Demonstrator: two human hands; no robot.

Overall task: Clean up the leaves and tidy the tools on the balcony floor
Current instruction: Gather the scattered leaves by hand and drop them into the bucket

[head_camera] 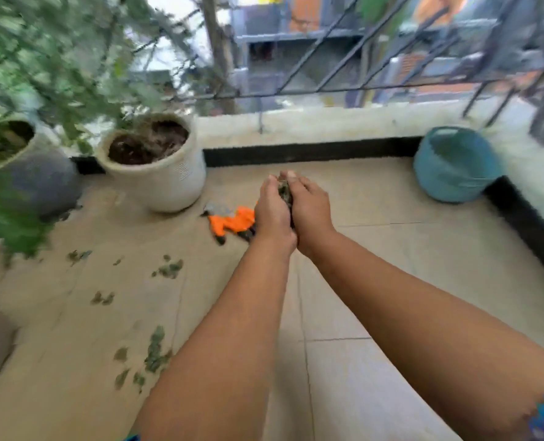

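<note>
My left hand (pixel 272 211) and my right hand (pixel 310 214) are pressed together in front of me, cupped around a clump of green leaves (pixel 285 189) that shows between the fingers. Loose leaves (pixel 156 348) lie scattered on the beige tiled floor at the lower left, with more leaf bits (pixel 170 268) further out. An orange-handled garden tool (pixel 231 222) lies on the floor just left of my hands, partly hidden behind my left hand. The picture is blurred.
A white pot with soil (pixel 169 176) stands at the back left beside a grey pot (pixel 41 176) with a green plant (pixel 25 74). A teal bucket (pixel 455 167) sits in the back right corner. A low wall with railing (pixel 328 87) bounds the balcony.
</note>
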